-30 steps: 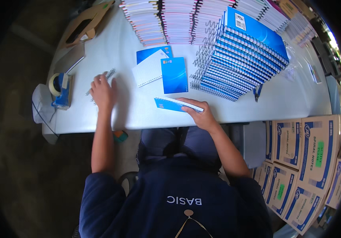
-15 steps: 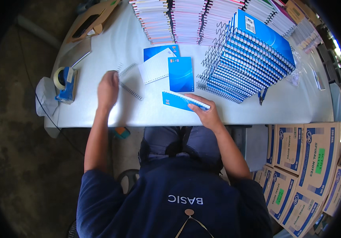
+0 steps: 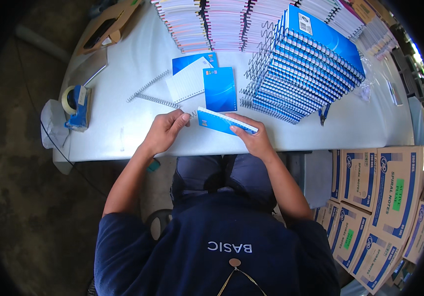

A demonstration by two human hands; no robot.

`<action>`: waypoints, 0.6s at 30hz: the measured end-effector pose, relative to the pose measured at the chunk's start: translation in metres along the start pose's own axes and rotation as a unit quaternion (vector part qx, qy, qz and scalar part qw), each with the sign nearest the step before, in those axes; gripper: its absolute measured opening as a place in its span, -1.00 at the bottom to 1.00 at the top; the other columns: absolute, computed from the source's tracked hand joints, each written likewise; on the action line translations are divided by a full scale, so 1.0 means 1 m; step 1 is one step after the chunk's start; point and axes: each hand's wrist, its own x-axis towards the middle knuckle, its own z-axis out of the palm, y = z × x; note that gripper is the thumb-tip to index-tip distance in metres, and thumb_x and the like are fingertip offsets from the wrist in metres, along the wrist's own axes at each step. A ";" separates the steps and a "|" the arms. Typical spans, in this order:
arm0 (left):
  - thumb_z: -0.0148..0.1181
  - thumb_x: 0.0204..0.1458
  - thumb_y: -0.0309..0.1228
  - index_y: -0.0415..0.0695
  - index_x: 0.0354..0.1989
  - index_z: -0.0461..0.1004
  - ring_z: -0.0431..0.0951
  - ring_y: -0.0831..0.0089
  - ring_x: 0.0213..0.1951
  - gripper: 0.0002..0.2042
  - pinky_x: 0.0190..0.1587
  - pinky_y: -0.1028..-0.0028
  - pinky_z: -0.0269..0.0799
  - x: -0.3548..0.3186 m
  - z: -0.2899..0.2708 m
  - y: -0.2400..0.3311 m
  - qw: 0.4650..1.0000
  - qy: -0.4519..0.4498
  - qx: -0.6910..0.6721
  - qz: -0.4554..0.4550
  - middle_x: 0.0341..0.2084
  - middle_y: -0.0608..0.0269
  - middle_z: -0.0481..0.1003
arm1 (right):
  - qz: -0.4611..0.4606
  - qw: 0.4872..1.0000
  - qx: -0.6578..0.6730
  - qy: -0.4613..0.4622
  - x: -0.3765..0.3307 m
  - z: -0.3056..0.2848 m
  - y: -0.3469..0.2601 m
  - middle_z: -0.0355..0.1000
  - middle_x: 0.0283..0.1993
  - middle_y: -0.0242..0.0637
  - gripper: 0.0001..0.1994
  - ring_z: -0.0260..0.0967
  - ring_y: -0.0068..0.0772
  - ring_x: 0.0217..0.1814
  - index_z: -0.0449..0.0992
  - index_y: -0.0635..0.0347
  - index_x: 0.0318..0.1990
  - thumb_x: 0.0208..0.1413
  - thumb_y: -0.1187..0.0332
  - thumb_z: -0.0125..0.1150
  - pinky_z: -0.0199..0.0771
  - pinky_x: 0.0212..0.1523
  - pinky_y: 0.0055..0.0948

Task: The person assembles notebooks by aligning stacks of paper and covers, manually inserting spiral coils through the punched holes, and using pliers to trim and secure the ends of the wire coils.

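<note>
My right hand point(image 3: 255, 139) grips a small blue-covered notepad point(image 3: 217, 123) near the table's front edge, its punched white page edge turned up. Just left of the pad, my left hand point(image 3: 165, 132) pinches a thin wire spiral; only a short piece of the coil shows between its fingertips and the pad's left end. Two loose wire spirals point(image 3: 149, 85) lie beyond my left hand. Behind the held pad lie a blue notepad cover point(image 3: 220, 91), a punched lined sheet point(image 3: 188, 81) and another blue cover point(image 3: 182, 63), overlapping.
A tall stack of blue spiral notebooks point(image 3: 310, 64) stands at the right, with pliers point(image 3: 323, 114) beside it. Stacked paper blocks point(image 3: 227, 24) line the back. A blue tape dispenser point(image 3: 79, 106) sits at the left. Cardboard boxes point(image 3: 392, 192) are piled at the lower right.
My left hand has moved right and nearer, from the loose spirals to the notepad's left end, bringing a spiral. My right hand still holds the pad in nearly the same place.
</note>
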 end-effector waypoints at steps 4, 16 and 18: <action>-0.08 0.19 -0.06 -0.22 -0.43 0.46 0.25 0.50 -0.56 -0.57 -0.42 0.46 0.23 0.001 0.000 0.005 0.999 -0.029 -0.028 -0.036 -0.72 0.27 0.26 | 0.021 1.000 -0.017 0.002 -0.002 -0.001 -0.003 0.48 -0.05 -0.29 -0.71 0.34 -0.57 -0.02 0.48 0.22 0.01 0.10 0.48 0.13 0.28 0.06 -0.56; -0.11 0.20 -0.03 -0.17 -0.54 0.39 0.11 0.62 -0.79 -0.54 -0.70 0.60 0.03 0.026 -0.021 0.029 0.945 -0.154 -0.180 -0.227 -0.87 0.46 0.14 | -0.022 0.999 -0.015 -0.031 -0.004 -0.002 -0.001 0.50 -0.04 -0.25 -0.71 0.40 -0.55 -0.05 0.49 0.24 -0.01 0.07 0.58 0.11 0.33 0.01 -0.59; -0.02 0.17 -0.07 -0.18 -0.50 0.40 0.21 0.61 -0.70 -0.60 -0.61 0.62 0.12 0.031 -0.027 0.029 0.949 -0.164 -0.174 -0.204 -0.75 0.38 0.25 | -0.026 0.999 -0.019 -0.036 -0.002 -0.002 -0.001 0.50 -0.05 -0.24 -0.71 0.41 -0.55 -0.05 0.49 0.25 -0.02 0.07 0.59 0.11 0.34 0.01 -0.59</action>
